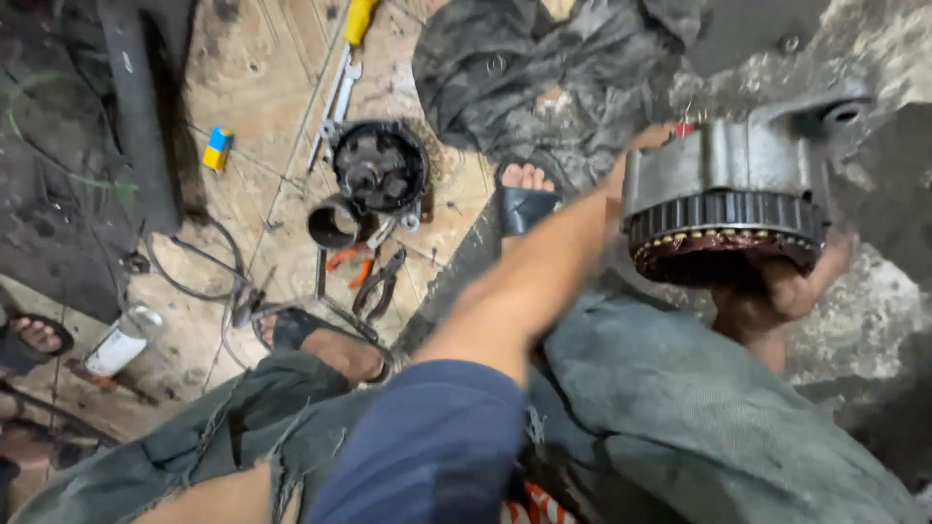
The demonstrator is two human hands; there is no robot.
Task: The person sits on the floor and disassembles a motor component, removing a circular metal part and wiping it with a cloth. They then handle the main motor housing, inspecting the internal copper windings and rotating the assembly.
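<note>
I hold a grey metal alternator housing (723, 180) with a ribbed ring and copper windings at its underside, up at the right above my lap. My left hand (649, 138) reaches to its far left side and is mostly hidden behind it; only fingers at the top edge show. My right hand (791, 286) grips the housing from below, at the windings. My left forearm crosses the middle of the view.
On the tiled floor lie a round black motor part (381, 167), a short dark cylinder (335, 223), pliers (381, 283), a wrench (335, 97), a yellow-handled tool (359, 19), a white can (121, 340) and a dark cloth (544, 68). My sandalled feet (330, 344) rest there. Another person's foot (34, 335) is at the left edge.
</note>
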